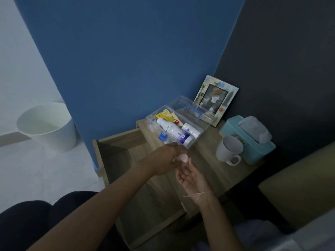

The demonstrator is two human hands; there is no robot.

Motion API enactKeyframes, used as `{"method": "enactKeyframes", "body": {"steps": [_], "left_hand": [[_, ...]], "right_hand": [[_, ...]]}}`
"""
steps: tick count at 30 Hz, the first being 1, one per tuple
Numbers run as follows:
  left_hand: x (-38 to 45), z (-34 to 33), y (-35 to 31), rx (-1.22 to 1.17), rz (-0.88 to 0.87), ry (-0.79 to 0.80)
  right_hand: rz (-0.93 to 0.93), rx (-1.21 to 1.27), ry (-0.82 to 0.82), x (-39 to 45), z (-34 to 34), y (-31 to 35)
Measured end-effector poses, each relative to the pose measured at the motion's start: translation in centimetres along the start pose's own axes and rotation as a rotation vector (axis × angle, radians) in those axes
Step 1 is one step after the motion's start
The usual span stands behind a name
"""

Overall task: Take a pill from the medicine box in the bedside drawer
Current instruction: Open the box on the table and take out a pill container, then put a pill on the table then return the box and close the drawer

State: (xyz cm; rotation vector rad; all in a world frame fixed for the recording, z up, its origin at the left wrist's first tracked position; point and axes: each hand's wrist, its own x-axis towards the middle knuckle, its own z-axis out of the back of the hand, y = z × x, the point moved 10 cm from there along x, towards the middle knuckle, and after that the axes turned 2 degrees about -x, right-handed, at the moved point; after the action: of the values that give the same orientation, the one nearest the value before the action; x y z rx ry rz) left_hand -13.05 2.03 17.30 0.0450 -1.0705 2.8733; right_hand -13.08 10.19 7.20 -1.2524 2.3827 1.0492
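A clear plastic medicine box (203, 130) stands on the wooden bedside table with its lid (186, 104) tipped open toward the back. Inside lie a large white bottle (172, 132), a smaller white bottle (191, 130) and a yellow packet (166, 115). Just in front of the box, my left hand (163, 160) grips a small pale pink container (182, 157), tilted over my right hand. My right hand (190, 178) is held palm up below it with fingers apart; I see no pill in the palm. The drawer (116, 142) stands pulled out at the left.
A white mug (229, 150) and a teal tissue box (250, 140) stand at the table's right, with a picture frame (215, 99) leaning at the back corner. A white waste bin (49, 125) is on the floor at left. A bed edge (299, 180) lies to the right.
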Motion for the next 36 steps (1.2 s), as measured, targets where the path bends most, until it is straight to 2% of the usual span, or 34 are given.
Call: {"method": "enactKeyframes", "body": {"steps": [5,10,13,16,22,25,27,30,33,36], "left_hand": [[0.1,-1.0,0.3,0.009,0.029,0.041],[0.1,-0.4,0.1,0.048,0.108,-0.06],[0.2,-0.1,0.1,0.17,0.151,-0.115],[0.3,0.4,0.6,0.25,0.222,-0.165],[0.4,1.5,1.5,0.055,0.251,-0.209],[-0.2,1.0,2.7,0.044,0.266,-0.199],[-0.8,-0.2,3.7,0.055,0.293,-0.169],[-1.6,-3.1,4.7,0.071,0.321,-0.09],[-2.0,-7.0,5.1,0.118,0.319,0.013],[-1.9,-9.3,5.2,0.178,0.332,0.043]], "right_hand": [[0.008,-0.024,0.011,-0.3,0.4,0.2],[0.046,-0.033,0.075,-0.9,-0.1,0.4],[0.069,-0.06,0.116,-1.3,-0.5,0.7],[0.1,-0.061,0.085,-1.2,0.0,1.1],[0.171,-0.088,0.054,-1.0,1.5,2.3],[0.198,-0.158,-0.024,-1.1,3.4,2.4],[0.261,-0.312,-0.156,-1.2,5.5,2.7],[0.369,-0.738,-0.379,-1.8,7.9,3.5],[0.401,-0.985,-0.421,-1.7,8.7,2.8],[0.497,-1.221,-0.52,-2.3,9.2,3.2]]}}
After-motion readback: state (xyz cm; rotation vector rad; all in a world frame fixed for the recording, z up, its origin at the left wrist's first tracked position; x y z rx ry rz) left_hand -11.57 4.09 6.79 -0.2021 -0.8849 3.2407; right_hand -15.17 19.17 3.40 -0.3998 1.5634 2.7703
